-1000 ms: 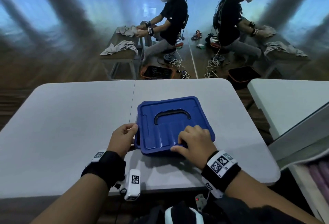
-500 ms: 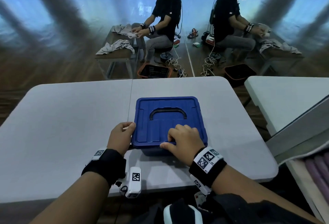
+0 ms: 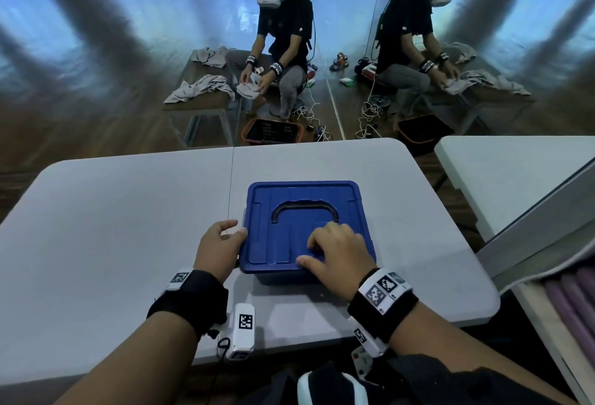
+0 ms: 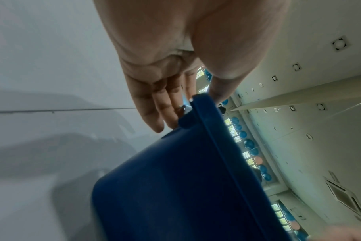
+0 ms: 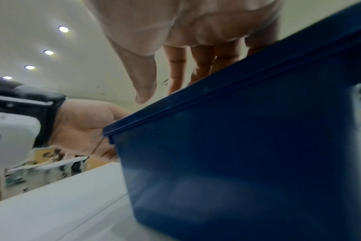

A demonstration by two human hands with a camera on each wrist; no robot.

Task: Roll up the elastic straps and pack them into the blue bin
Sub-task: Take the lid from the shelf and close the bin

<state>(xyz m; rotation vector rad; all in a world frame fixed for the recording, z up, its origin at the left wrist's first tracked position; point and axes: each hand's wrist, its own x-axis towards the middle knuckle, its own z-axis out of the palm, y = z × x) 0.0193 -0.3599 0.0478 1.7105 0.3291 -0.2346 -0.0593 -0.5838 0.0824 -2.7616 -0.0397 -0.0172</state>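
On the white table [image 3: 96, 227], the lid [image 3: 302, 198] of the blue bin [image 3: 280, 277], tilted a second ago, now lies flat, the right hand [image 3: 341, 253] pressing it down, grasping nothing, while the left hand [image 3: 215, 250] pinches the left rim, so the unseen straps are probably packed inside.

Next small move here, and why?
Probably press the blue plastic lid down with both hands: it lies square on the blue bin, right hand on top, left hand pinching its left edge, no straps showing on the white table.
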